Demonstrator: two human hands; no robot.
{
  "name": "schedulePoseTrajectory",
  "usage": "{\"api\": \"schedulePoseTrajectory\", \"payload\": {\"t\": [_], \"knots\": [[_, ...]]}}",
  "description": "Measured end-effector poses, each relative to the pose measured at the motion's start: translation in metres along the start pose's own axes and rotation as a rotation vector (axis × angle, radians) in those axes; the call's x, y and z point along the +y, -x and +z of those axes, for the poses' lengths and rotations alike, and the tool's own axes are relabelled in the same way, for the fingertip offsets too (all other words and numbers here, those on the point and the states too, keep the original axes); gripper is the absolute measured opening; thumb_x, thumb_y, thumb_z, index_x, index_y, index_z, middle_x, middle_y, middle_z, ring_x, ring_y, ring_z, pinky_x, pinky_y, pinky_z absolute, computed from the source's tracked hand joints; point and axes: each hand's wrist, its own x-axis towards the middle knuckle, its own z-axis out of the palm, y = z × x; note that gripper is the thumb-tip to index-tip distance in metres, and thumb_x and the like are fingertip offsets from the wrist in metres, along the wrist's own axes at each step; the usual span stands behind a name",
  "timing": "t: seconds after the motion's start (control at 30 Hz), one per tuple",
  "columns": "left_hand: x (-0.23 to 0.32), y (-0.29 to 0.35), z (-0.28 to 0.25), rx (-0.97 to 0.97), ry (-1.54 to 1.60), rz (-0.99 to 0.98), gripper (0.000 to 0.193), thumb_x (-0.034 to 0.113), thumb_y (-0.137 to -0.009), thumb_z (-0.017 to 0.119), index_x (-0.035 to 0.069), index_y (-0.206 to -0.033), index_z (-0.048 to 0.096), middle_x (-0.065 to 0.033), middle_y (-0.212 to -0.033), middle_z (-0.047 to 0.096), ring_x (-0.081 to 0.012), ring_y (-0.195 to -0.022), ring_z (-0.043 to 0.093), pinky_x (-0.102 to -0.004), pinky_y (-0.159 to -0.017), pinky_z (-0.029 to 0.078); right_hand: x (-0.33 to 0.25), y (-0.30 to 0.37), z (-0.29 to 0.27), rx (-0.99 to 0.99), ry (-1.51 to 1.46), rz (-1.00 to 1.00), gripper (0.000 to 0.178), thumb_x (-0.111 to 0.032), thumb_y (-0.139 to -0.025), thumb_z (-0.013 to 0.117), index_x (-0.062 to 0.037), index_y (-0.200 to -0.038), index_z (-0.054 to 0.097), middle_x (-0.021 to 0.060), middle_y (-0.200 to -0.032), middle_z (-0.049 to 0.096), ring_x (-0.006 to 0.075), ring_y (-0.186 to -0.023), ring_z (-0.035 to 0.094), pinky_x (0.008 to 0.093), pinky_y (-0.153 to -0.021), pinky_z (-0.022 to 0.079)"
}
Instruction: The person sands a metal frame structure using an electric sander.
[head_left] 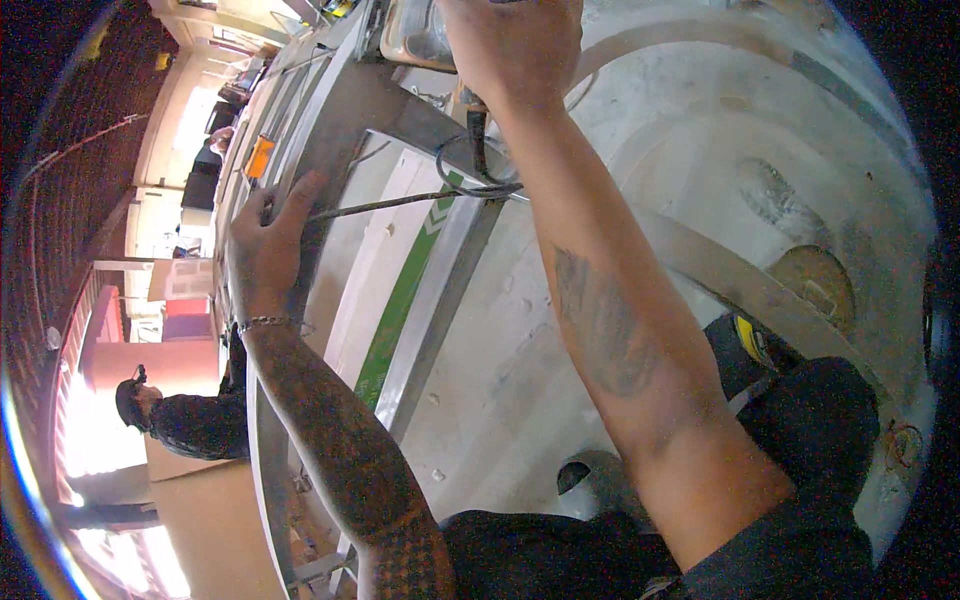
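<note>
The right hand (515, 45) is cut off by the upper edge, its fingers mostly out of view, so how far its grip is closed, and on what, I cannot tell. A black hose (478, 140) shows beside its wrist, partly hidden by the forearm. A thin cable (375, 207) crosses from there toward the left hand (268, 235), where it is lost to sight. That hand lies at the long edge of the metal frame (350, 105), thumb spread from the fingers; the fingertips are hard to make out, and I cannot tell whether the grip is closed on the frame. The frame lies below both hands, its near end partly behind the left forearm. An orange thing (261, 157) beyond that hand is too small to identify.
</note>
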Motion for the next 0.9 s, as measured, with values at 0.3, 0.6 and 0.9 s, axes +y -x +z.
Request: {"api": "schedulePoseTrajectory", "payload": {"t": [0.3,0.6,0.9], "knots": [[0.001,0.001,0.000,0.017,0.001,0.032,0.062,0.052,-0.093,0.073,-0.006,-0.114,0.073,-0.0123,-0.095,0.074,-0.0188,-0.084,0.065,-0.0336,-0.077,0.053,0.005,-0.023,0.008,0.155,0.017,0.013,0.052,-0.041,-0.086,0.073,-0.0098,-0.126,0.061,0.0237,-0.115,0.060,0.0427,-0.105,0.065,0.0527,-0.095,0.052],[0.001,0.003,0.000,0.020,-0.017,0.059,0.061,0.051,-0.097,0.071,-0.008,-0.114,0.071,-0.0118,-0.094,0.074,-0.0177,-0.082,0.064,-0.0340,-0.075,0.053,-0.008,-0.002,0.001,0.047,0.012,0.025,0.048,-0.043,-0.089,0.073,-0.0088,-0.121,0.062,0.0233,-0.113,0.059,0.0409,-0.103,0.066,0.0521,-0.094,0.053],[0.000,-0.001,-0.006,-0.003,-0.023,0.008,0.079,0.071,-0.080,0.076,0.000,-0.115,0.077,-0.0174,-0.096,0.077,-0.0269,-0.090,0.072,-0.0415,-0.084,0.054,0.009,0.014,0.014,0.087,0.009,-0.204,0.045,-0.036,-0.088,0.076,-0.0080,-0.121,0.063,0.0221,-0.110,0.061,0.0397,-0.099,0.067,0.0507,-0.091,0.055]]}}
